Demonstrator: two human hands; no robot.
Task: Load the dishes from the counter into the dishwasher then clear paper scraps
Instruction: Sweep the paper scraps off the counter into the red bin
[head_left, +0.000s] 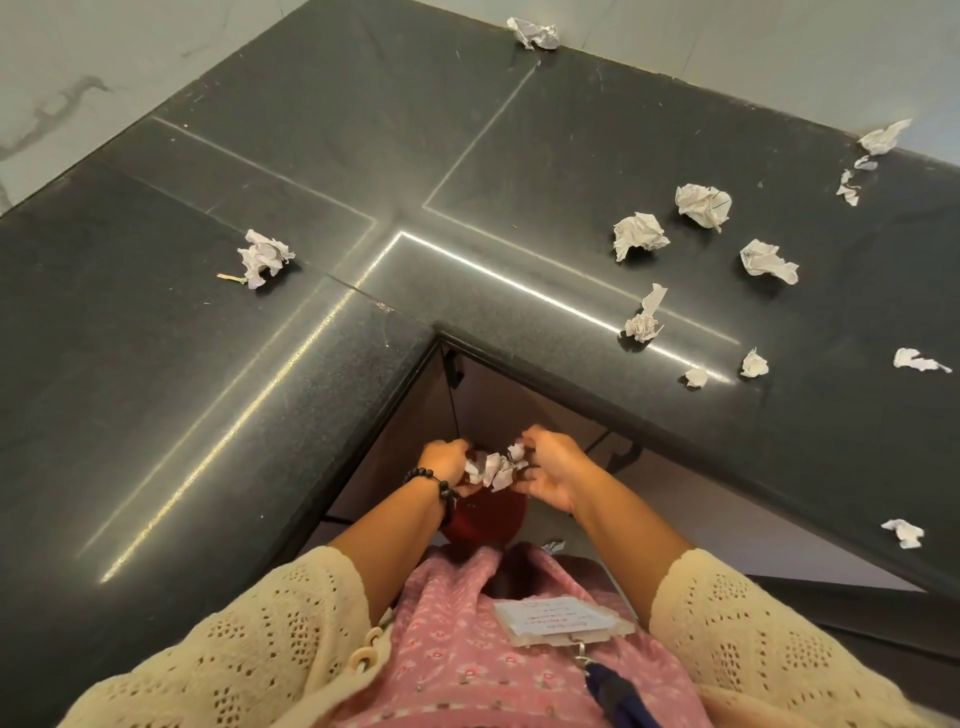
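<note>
Both hands meet low in front of the body, below the counter's inner corner. The left hand (451, 462) and right hand (550, 470) each curl their fingers around 1 shared bunch of crumpled paper (493, 467), white and creased, held above a dark red bin (485, 522). More paper scraps (640, 234) lie scattered on the black counter (322, 156), mostly to the right.
</note>
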